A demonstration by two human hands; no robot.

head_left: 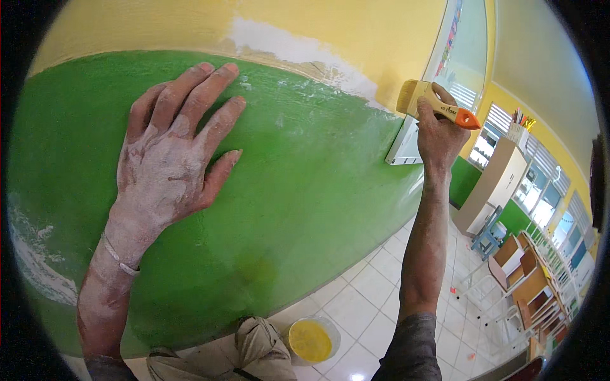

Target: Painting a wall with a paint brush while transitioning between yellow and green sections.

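Note:
My left hand, dusted with white powder, lies against the green lower wall with its fingers spread. Its fingertips reach close to the border with the yellow upper wall. At the right, my right hand grips a wide paintbrush by its wooden handle, which ends in an orange tip. The pale bristles point left, near the right end of a white patch along the colour border. I cannot tell whether the bristles touch the wall.
A bucket of yellow paint stands on the white tiled floor beside my knee. A white-framed board hangs behind the brush. Farther right are a tall beige cabinet, a blue stool and several chairs and desks.

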